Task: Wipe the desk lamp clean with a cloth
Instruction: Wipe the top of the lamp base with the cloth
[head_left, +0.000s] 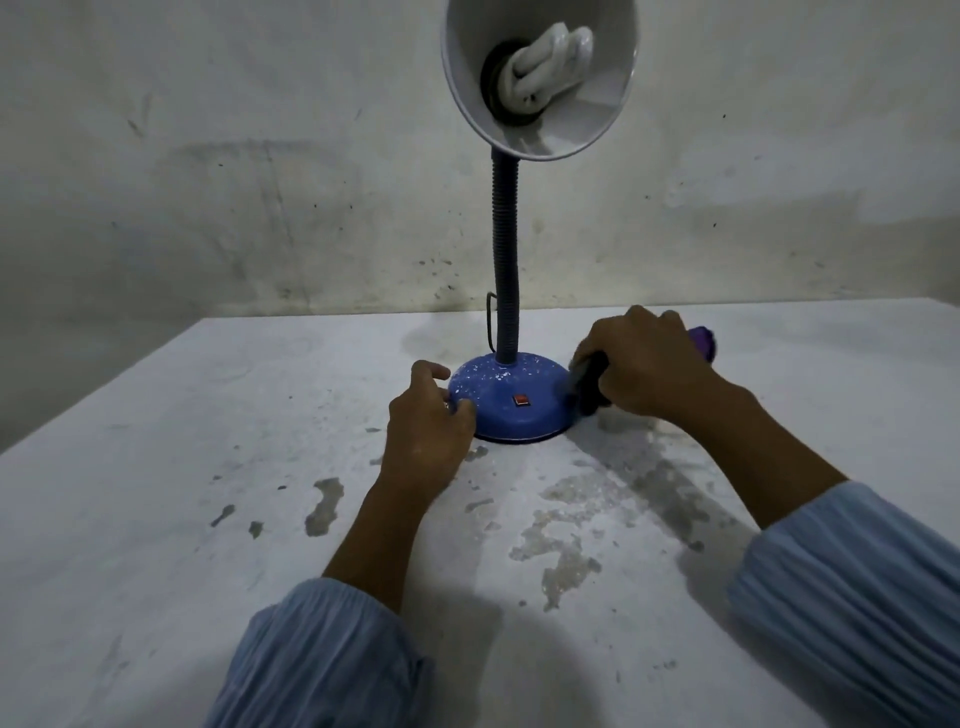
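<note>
A desk lamp stands at the middle of the white table (156, 493). Its round blue base (511, 395) is speckled white and carries a small red switch (521, 400). A dark ribbed neck (505, 249) rises to a white shade (540, 73) with a spiral bulb (545, 62) inside, facing me. My left hand (428, 415) holds the base's left edge with curled fingers. My right hand (644, 364) grips a dark cloth (589, 382) pressed against the base's right side; a purple part of the cloth (704, 343) sticks out behind the hand.
The tabletop is worn, with grey patches of chipped paint in front of the lamp. A thin dark cord (489, 322) loops down behind the neck. A stained wall (260, 182) rises right behind the table's far edge.
</note>
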